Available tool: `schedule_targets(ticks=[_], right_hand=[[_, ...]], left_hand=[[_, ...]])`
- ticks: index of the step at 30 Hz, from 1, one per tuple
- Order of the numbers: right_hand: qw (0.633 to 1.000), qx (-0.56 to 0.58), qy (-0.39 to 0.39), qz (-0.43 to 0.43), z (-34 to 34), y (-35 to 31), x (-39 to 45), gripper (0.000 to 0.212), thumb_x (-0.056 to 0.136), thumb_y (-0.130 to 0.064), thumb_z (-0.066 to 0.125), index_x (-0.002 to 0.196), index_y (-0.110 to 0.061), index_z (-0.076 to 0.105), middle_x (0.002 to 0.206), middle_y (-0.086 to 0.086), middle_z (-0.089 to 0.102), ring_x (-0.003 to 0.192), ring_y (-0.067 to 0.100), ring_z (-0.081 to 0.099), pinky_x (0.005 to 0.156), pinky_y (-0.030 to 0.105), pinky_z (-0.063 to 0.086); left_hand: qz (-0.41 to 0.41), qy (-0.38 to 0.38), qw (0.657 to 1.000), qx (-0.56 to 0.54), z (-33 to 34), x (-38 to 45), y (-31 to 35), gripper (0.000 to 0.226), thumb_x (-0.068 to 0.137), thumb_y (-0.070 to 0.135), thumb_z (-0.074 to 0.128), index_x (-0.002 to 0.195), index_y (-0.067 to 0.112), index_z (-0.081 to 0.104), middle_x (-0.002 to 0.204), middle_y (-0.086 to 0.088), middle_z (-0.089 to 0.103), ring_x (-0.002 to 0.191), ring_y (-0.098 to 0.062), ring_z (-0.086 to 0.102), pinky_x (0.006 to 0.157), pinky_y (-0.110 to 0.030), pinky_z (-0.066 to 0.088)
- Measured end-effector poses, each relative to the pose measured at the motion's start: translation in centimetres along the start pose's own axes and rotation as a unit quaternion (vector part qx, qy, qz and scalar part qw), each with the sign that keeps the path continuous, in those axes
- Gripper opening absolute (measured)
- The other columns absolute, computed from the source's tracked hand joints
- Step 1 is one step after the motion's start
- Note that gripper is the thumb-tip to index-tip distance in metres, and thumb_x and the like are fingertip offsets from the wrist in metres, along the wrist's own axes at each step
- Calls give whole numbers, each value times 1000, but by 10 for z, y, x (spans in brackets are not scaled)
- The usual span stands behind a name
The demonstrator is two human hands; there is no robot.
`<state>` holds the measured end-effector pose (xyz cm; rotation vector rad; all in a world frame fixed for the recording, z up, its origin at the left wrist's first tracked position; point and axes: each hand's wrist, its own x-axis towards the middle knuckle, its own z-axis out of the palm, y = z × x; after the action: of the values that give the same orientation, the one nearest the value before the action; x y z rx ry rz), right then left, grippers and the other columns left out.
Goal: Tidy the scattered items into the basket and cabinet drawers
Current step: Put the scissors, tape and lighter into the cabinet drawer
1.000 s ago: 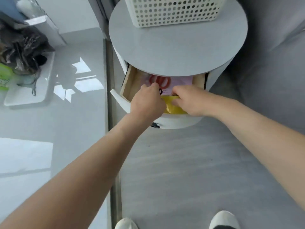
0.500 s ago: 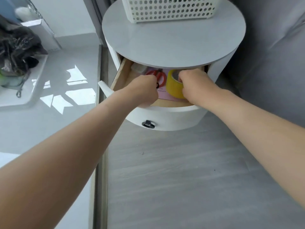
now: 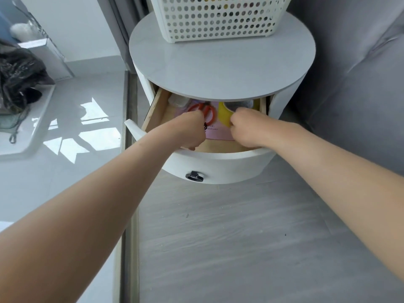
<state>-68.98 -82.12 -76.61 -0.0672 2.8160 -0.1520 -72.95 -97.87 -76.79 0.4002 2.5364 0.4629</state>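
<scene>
The top drawer (image 3: pixel 218 169) of the round white cabinet (image 3: pixel 220 68) stands pulled out. Inside lie a pink booklet (image 3: pixel 216 133), red-handled scissors (image 3: pixel 208 113), a clear plastic item (image 3: pixel 179 102) and a yellow tape roll (image 3: pixel 225 114). My left hand (image 3: pixel 189 130) is curled in a fist over the scissors' handles; whether it grips them is hidden. My right hand (image 3: pixel 249 127) curls its fingers round the tape roll standing on edge in the drawer's right part. A white perforated basket (image 3: pixel 218 18) with several items inside sits on the cabinet top.
A grey sofa (image 3: pixel 360 95) flanks the cabinet on the right. On the left, a glossy white floor holds a white tray (image 3: pixel 32 127) with a dark crumpled bag (image 3: pixel 17 77). A metal floor rail (image 3: pixel 127 149) runs beside the cabinet. A black pull ring (image 3: pixel 194 176) hangs on the drawer front.
My right hand has lifted the tape roll from lying flat near the drawer front and carried it upright to the back right. My left hand has stayed by the scissors.
</scene>
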Motion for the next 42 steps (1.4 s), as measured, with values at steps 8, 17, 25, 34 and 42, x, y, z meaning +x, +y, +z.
schedule_targets(ticks=[8, 17, 25, 34, 42], right_hand=[[990, 117, 39, -69, 0, -36, 8, 13, 94, -14, 50, 106, -10, 55, 115, 12, 61, 96, 27, 57, 82, 36, 50], [843, 500, -150, 131, 11, -82, 41, 17, 97, 3, 43, 101, -2, 59, 77, 15, 59, 46, 17, 53, 38, 20, 39], [840, 491, -75, 220, -5, -129, 79, 21, 102, -29, 46, 97, -10, 53, 81, 14, 62, 45, 23, 59, 36, 15, 32], [957, 277, -75, -27, 1, -123, 65, 42, 84, 2, 49, 115, -16, 69, 98, 2, 65, 92, 20, 57, 73, 24, 44], [962, 241, -122, -31, 6, -127, 85, 22, 87, -7, 49, 106, -13, 57, 109, 9, 56, 102, 27, 51, 81, 33, 42]], left_hand=[[5, 0, 993, -119, -39, -15, -24, 24, 83, -2, 62, 107, 2, 60, 84, -16, 65, 57, -18, 56, 47, -22, 47], [87, 107, 980, 147, -56, -17, -65, 35, 89, 43, 62, 115, 19, 62, 105, 1, 66, 96, -22, 59, 80, -37, 51], [-21, 237, 971, -23, -58, -15, -115, 30, 96, 30, 42, 98, 9, 64, 96, -7, 66, 90, -28, 59, 75, -35, 48], [-97, 110, 969, -201, -58, -13, -111, 28, 91, 10, 43, 115, 18, 56, 97, -6, 58, 79, -27, 60, 59, -33, 55], [-65, 130, 988, -59, -59, -9, -104, 30, 91, 14, 42, 118, 13, 54, 99, -7, 59, 90, -28, 57, 68, -33, 47]])
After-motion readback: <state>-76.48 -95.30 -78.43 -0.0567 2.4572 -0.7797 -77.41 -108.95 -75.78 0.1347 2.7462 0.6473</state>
